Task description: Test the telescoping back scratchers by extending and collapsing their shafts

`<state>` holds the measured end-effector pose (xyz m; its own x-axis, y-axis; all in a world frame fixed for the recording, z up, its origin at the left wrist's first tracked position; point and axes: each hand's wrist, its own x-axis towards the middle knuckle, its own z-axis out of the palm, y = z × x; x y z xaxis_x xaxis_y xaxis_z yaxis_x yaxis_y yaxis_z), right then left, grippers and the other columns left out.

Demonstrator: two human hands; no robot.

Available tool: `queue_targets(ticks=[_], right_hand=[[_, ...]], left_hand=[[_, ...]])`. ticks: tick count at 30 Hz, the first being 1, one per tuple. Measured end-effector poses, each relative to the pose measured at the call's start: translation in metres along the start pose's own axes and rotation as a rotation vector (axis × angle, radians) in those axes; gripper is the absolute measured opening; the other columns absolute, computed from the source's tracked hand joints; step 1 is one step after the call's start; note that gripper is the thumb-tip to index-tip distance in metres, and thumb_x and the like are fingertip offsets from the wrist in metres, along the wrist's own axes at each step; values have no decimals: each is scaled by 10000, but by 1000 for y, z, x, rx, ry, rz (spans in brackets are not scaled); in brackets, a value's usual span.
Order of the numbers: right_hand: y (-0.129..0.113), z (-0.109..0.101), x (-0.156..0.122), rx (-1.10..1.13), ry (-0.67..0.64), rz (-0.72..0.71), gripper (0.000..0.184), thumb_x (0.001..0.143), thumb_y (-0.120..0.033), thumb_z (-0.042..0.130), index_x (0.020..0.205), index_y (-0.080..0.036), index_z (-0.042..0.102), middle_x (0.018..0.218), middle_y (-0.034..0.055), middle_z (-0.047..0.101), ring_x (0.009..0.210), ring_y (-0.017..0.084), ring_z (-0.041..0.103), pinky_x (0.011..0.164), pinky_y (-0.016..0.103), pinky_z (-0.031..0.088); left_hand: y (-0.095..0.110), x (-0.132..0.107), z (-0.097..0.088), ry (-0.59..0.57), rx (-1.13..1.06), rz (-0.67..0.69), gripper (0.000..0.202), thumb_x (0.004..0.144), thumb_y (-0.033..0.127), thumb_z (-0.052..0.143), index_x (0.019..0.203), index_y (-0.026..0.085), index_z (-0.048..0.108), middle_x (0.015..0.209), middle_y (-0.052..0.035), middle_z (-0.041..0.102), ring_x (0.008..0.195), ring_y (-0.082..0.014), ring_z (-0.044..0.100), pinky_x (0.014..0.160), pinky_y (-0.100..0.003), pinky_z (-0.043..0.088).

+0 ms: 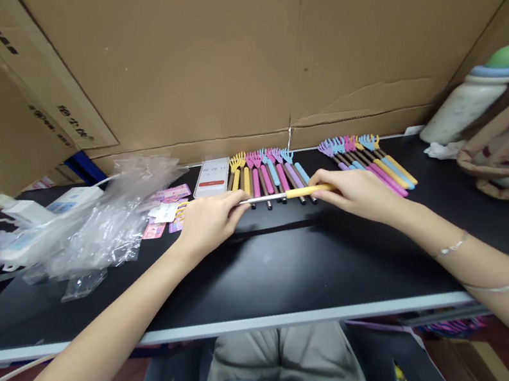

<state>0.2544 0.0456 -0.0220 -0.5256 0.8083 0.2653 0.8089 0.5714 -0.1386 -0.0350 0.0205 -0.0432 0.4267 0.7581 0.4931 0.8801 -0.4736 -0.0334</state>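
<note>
We held a scratcher (291, 194) level between our hands, our left hand (213, 219) pinching its metal shaft (263, 199), our right hand (352, 192) pinching its yellow handle (303, 192), its claw (182, 207) seemingly the prongs beside our left hand, other scratchers (256, 182) lying beyond on the black table (273, 272).

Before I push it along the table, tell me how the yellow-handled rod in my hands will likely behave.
The yellow-handled rod is probably stiff: it runs straight between the left hand and right hand. It looks slim, so likely light. Its handle seems rounded, so it may roll on the smooth-looking black tabletop.
</note>
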Motion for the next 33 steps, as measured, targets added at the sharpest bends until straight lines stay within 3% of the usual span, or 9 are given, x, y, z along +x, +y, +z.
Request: queue_targets(ticks=[5,9,14,21,27,33], right_hand=[[5,-3,-1,20,71,-50,219,914,-400,425,934,-218,545,812,28,666,646,152,573,579,243,347],[15,-4,0,123,-13,-145,250,912,-428,438,954,-217,564,738,14,639,598,136,549,580,233,350],[17,-8,-1,153,-85,-95,330,919,-463,397,956,-201,595,609,-13,575,526,124,490,553,231,320],[10,-6,0,216,-183,-70,438,945,-441,289,819,-183,620,530,-25,476,484,115,433,547,240,306],[12,-2,1,127,-99,-84,374,929,-454,353,874,-196,617,615,-10,555,518,114,468,543,233,309],[17,-7,-3,36,78,-100,286,884,-482,479,935,-223,589,705,2,641,555,120,518,545,227,323]], left_hand=[[-5,2,-1,13,13,-25,283,944,412,428,986,274,672,861,11,732,691,-160,657,495,-236,275],[-8,1,2,35,-34,-4,271,935,415,460,1012,299,692,913,17,740,727,-155,676,508,-234,316],[-10,0,7,91,-76,32,273,929,416,474,1006,310,714,925,23,744,736,-154,689,524,-234,350],[-9,-2,8,134,-18,95,282,932,417,468,1017,314,716,905,27,745,678,-145,674,504,-241,326],[-6,-1,7,140,-19,80,275,931,402,467,1006,304,712,898,22,745,691,-138,671,513,-233,339],[-5,0,4,133,-50,54,272,935,397,463,1008,285,701,913,24,744,703,-141,680,528,-234,361]])
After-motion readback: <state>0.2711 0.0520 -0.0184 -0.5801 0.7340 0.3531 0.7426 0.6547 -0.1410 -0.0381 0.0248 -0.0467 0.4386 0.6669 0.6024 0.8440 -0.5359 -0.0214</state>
